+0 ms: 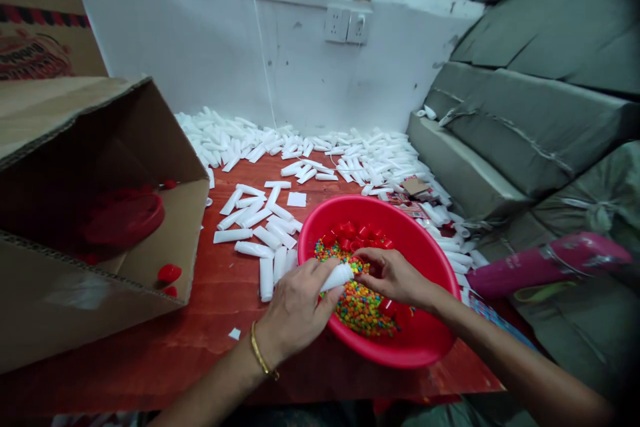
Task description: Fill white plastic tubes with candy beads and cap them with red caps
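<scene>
My left hand (303, 303), with a gold bracelet at its wrist, is closed around a white plastic tube (339, 277) over the red basin. The tube lies tilted, its round mouth facing right. My right hand (393, 273) is at that mouth, fingers pinched on a small red cap (354, 261) that the fingers partly hide. Small multicoloured candies (363, 310) show beside the fingertips and cover the bottom of the red basin (430, 247). Several red caps (355, 237) lie among the candies, mostly at the basin's far side.
Several white tubes (273, 230) lie left of the basin, with a larger heap (235, 137) along the wall. An open cardboard box (165, 113) holding red pieces stands on the left of the red table (215, 320). A pink bottle-shaped object (545, 263) and stacked wrapped bundles (550, 120) are on the right.
</scene>
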Available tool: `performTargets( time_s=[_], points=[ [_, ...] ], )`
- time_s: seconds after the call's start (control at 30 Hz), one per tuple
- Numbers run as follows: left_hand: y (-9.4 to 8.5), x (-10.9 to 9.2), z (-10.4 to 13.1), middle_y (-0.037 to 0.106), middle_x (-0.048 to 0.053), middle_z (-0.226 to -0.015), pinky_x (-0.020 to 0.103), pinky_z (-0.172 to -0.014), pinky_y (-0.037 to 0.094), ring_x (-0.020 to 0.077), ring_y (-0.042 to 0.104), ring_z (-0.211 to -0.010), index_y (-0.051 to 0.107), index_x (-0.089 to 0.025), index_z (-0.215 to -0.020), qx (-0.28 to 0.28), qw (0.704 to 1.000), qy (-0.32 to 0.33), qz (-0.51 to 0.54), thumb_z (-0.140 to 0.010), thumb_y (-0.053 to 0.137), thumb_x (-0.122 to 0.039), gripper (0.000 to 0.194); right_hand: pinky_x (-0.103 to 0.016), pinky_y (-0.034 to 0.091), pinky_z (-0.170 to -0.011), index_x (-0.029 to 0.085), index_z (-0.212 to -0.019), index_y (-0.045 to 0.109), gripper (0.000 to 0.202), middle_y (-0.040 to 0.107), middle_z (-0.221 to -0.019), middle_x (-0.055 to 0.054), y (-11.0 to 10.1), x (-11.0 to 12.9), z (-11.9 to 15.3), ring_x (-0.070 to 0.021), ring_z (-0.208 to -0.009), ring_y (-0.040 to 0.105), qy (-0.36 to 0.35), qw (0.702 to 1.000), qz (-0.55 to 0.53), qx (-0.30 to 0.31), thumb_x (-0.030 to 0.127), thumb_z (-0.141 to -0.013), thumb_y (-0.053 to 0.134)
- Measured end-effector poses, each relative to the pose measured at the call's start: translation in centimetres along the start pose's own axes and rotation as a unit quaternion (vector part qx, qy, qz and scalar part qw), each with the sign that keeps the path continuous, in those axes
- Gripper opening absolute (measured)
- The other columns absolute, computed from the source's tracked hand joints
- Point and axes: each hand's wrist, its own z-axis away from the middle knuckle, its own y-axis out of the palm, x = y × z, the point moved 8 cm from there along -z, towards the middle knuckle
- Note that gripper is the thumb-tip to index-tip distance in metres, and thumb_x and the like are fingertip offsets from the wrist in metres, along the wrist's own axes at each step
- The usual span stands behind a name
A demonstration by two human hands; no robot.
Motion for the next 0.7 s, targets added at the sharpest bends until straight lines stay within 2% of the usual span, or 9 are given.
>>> performTargets(
  time_s=[0.1,0.2,0.33,0.57,0.7],
  points=[
    [0.3,0.0,-0.6,0.058,0.008,-0.096,0.039,-0.071,0.049,0.0214,0.057,-0.084,0.046,-0.020,-0.120,-0.004,1.000,-0.003,0.008,-0.088,0.042,-0.033,0.035,-0.023,0.034,-0.051,0.014,-0.093,0.061,0.024,0.058,-0.064,-0.002,-0.8,-0.5,0.2,-0.0129,-0.054,0.049,0.012,0.994,0.111,-0.018,0.029,-0.076,0.056],
    [0.8,0.6,-0.8,0.060,0.007,-0.102,0.039,-0.076,0.049,0.0211,0.057,-0.090,0.047,-0.020,-0.119,-0.013,0.999,-0.002,0.036,-0.087,0.045,-0.031,0.034,-0.022,0.034,-0.050,0.015,-0.094,0.060,0.022,0.059,-0.065,-0.001,-0.5,-1.2,0.3,-0.0129,-0.055,0.051,0.022,0.992,0.123,0.002,0.030,-0.078,0.054],
    [1.1,1.0,-0.8,0.061,0.006,-0.107,0.039,-0.080,0.049,0.0206,0.058,-0.095,0.049,-0.021,-0.117,-0.032,0.999,0.001,0.038,-0.086,0.047,-0.031,0.033,-0.023,0.037,-0.057,0.015,-0.092,0.061,0.020,0.065,-0.077,-0.005,0.0,-2.4,0.4,-0.0158,-0.065,0.057,0.058,0.979,0.196,0.012,0.026,-0.076,0.058],
    [1.0,1.3,-1.0,0.063,0.004,-0.107,0.036,-0.078,0.050,0.0198,0.061,-0.094,0.050,-0.022,-0.115,-0.027,0.999,-0.017,0.035,-0.085,0.048,-0.032,0.032,-0.025,0.039,-0.059,0.015,-0.095,0.062,0.023,0.067,-0.084,-0.008,0.2,-2.7,0.3,-0.0183,-0.070,0.060,0.068,0.976,0.207,0.015,0.028,-0.077,0.057],
    [0.8,1.3,-1.2,0.064,0.004,-0.104,0.035,-0.075,0.051,0.0198,0.062,-0.090,0.051,-0.022,-0.114,-0.030,0.999,-0.018,0.033,-0.086,0.046,-0.032,0.030,-0.024,0.038,-0.055,0.015,-0.095,0.063,0.024,0.067,-0.075,-0.006,0.1,-2.5,0.4,-0.0165,-0.062,0.059,0.077,0.982,0.174,0.012,0.028,-0.076,0.058]
  ],
)
